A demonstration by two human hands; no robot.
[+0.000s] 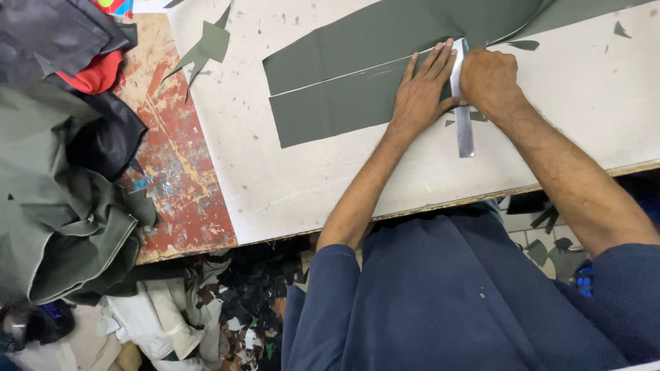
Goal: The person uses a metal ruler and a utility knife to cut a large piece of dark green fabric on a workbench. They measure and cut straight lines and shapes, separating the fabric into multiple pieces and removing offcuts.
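Hands worked together at the far right of the white surface [289, 185]. Left hand [423, 89] lay flat, fingers [432, 60] spread and released, pressing down on a grey-green sheet [344, 69] and on the left edge of a metal ruler [461, 103]. Right hand [489, 79] sat just right of the ruler, fingers clenched; what they gripped was hidden, so I could not tell whether a tool was in them. Ruler ran near-to-far across the sheet, its near end poking out past the sheet's edge onto bare surface. Sheet lay flat, a pale line running left to right across it, splitting it into two long bands.

Grey-green scraps [210, 45] lay at the far left of the surface, smaller bits [621, 29] at the far right. Left of the white surface showed a worn board with flaking red paint [179, 165]. Heap of grey-green and black material [62, 199] was piled at the left edge, a red piece [96, 72] among it. Offcuts [227, 316] littered the floor below. Person wore a dark blue top [440, 302].
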